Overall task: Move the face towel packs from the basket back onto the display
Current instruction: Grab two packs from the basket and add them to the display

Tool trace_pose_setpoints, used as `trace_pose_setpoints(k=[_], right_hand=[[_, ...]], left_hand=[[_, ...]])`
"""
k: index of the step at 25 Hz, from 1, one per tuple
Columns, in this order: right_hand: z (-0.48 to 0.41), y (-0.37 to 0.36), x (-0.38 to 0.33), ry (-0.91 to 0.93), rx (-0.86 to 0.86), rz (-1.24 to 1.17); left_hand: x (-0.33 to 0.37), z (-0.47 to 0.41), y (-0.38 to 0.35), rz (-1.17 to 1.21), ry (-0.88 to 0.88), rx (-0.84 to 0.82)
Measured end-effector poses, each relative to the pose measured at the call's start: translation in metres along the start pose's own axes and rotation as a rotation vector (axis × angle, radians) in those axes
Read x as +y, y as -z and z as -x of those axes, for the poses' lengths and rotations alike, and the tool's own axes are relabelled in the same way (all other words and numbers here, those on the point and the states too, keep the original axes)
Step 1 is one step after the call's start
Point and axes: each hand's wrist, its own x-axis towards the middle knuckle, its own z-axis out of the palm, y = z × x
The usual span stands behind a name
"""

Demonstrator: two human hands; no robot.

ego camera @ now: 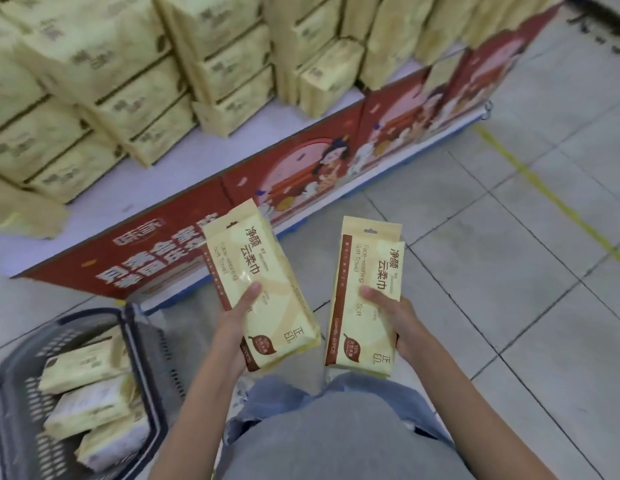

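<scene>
Two hands, both loaded. I'm seeing the left hand [237, 318] gripping a cream plastic face towel pack with brown print [263, 282], thumb on top, pack tilting left. A second pack seems to be riding behind it. The right hand [397, 318] is gripping another cream pack [365, 289], near upright. Both are hovering just in front of the red-skirted white display platform [156, 188]. More packs [87, 362] are lying in the dark grey plastic basket [128, 341], lower left.

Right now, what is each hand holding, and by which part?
The left hand grips cream-yellow plastic face towel packs, seemingly two stacked, around their lower half, thumb on the front. The right hand grips a similar stack the same way.
</scene>
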Motion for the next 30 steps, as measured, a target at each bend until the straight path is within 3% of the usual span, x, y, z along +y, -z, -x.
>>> trace_pose_setpoints(k=[5,12,25,30], right_hand=[[-0.021,0.065,-0.030,0.021,0.060,-0.083],[-0.092,0.086,-0.092,-0.004,0.074,-0.121],[-0.232,0.059,-0.285,0.040,0.042,-0.049],[-0.284,0.033,-0.352,0.098,-0.084,0.155]], left_hand=[[-0.026,-0.011,-0.071,-0.057,0.045,0.013],[-0.006,-0.073,-0.137,-0.065,0.043,0.040],[0.139,-0.209,-0.289,0.023,-0.062,-0.051],[0.160,-0.233,-0.301,0.135,-0.121,0.095]])
